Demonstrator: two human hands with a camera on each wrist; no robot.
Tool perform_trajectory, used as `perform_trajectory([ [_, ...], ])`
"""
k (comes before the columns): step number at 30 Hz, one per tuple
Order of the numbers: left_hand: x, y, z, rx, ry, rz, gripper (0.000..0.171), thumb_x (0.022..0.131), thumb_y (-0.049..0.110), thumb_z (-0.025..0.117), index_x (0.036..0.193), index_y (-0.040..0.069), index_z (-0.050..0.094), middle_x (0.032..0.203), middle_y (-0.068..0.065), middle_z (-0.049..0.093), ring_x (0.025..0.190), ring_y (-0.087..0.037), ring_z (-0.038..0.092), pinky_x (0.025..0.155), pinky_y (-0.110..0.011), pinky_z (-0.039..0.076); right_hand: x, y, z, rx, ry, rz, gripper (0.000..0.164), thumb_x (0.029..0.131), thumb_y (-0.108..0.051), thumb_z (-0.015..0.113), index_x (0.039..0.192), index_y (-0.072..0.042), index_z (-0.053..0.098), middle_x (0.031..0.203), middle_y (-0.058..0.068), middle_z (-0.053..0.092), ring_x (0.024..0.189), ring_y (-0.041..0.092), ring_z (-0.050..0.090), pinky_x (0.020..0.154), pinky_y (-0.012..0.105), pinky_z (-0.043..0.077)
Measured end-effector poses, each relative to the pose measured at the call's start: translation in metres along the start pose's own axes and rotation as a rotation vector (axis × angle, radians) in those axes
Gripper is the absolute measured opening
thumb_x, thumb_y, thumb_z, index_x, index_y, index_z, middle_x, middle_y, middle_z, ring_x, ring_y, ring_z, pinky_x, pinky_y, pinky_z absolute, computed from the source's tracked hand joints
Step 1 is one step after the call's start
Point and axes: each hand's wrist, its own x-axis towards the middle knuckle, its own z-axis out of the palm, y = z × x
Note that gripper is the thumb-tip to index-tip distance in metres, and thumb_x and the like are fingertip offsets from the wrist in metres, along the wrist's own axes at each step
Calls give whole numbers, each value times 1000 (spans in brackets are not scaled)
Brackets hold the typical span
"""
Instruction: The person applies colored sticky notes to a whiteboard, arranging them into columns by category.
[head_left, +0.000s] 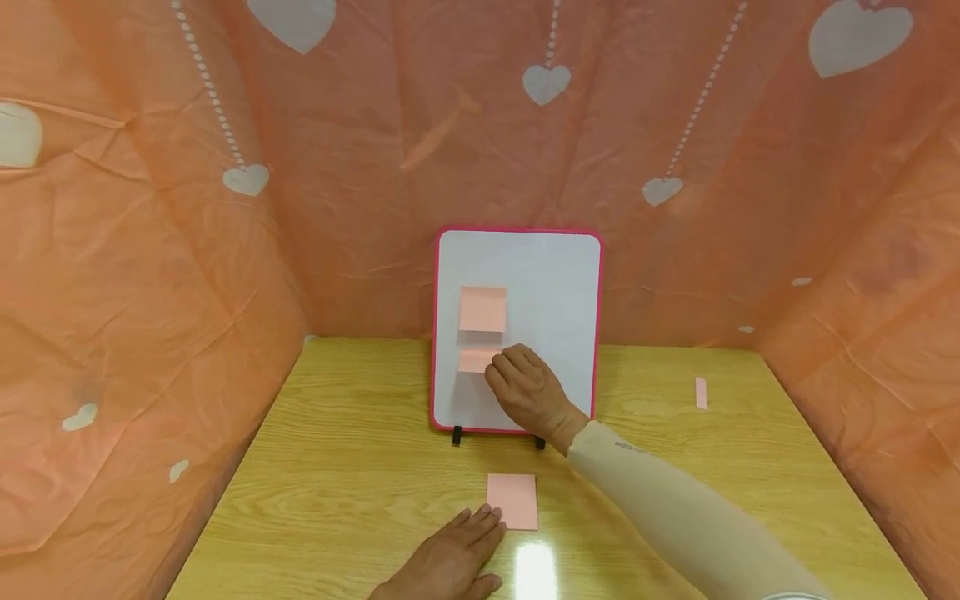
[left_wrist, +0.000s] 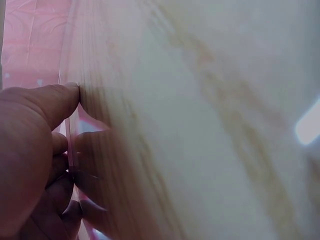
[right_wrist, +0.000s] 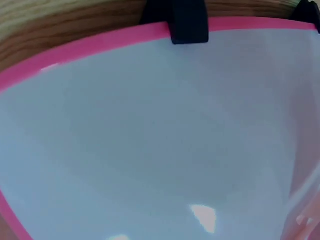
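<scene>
A white board (head_left: 555, 283) with a pink frame stands upright on the table. On its left half is a square pink sticky note (head_left: 482, 309). Below that, a second pink sticky note (head_left: 474, 360) shows as a short strip. My right hand (head_left: 527, 387) has curled fingers at this lower note's right edge and appears to pinch it; the fingertips are hidden. On the table in front, my left hand (head_left: 453, 554) lies with extended fingers, touching the lower left corner of a pink sticky pad (head_left: 514, 502). The left wrist view shows the left hand (left_wrist: 37, 150) against the tabletop.
Black stand feet (head_left: 457, 435) hold the board's bottom edge; one black clip (right_wrist: 189, 22) is close in the right wrist view. A small pink strip (head_left: 701, 392) lies on the table at the right. Orange sheeting with white hearts (head_left: 547, 85) surrounds the wooden table (head_left: 360, 433).
</scene>
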Motion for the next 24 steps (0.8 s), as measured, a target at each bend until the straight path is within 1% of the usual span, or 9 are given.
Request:
perform_trajectory([
  [6,-1,0,1,-10,10,-10,65,110,52,47,156,6,52,162,-11,49,153,-23,45,123,-42,43,3,-2,5,-26,-24,-8,24,101,1,56,79,-7,58,82,6,61,81,21,61,87,33,57],
  [7,-1,-1,2,-7,12,-10,65,110,52,47,156,6,52,162,-11,49,153,-23,45,123,-42,43,4,-2,6,-27,-30,-6,22,100,1,60,79,-7,59,83,6,62,82,22,62,87,34,57],
  [10,-2,-1,2,2,18,-6,65,110,52,47,156,6,52,162,-11,49,152,-23,45,122,-43,43,4,-3,7,-31,-43,-1,20,98,0,64,80,-7,59,84,6,63,83,21,62,88,33,57],
  [13,-2,-1,2,10,20,-4,65,110,53,46,155,6,52,162,-11,50,152,-23,46,122,-42,43,4,-3,7,-25,-45,8,19,98,-1,65,80,-7,59,84,6,63,83,22,62,87,33,57],
  [14,-2,-1,2,8,18,-5,65,110,53,46,155,6,52,162,-11,50,152,-23,46,122,-42,43,4,-3,8,-24,-46,10,20,99,-1,62,80,-7,60,84,6,63,84,22,62,87,33,57],
  [17,-2,-1,1,-2,11,-11,65,110,53,46,156,6,52,162,-11,49,153,-23,45,123,-42,43,5,-4,8,-16,-43,12,20,99,0,63,80,-7,59,85,6,64,84,22,62,86,33,57],
  [24,-3,-1,1,-34,-7,-23,66,110,53,46,157,6,50,164,-11,47,154,-23,43,124,-43,41,4,-4,10,-8,-38,8,19,93,0,72,80,-7,59,84,6,63,83,23,61,84,34,57],
])
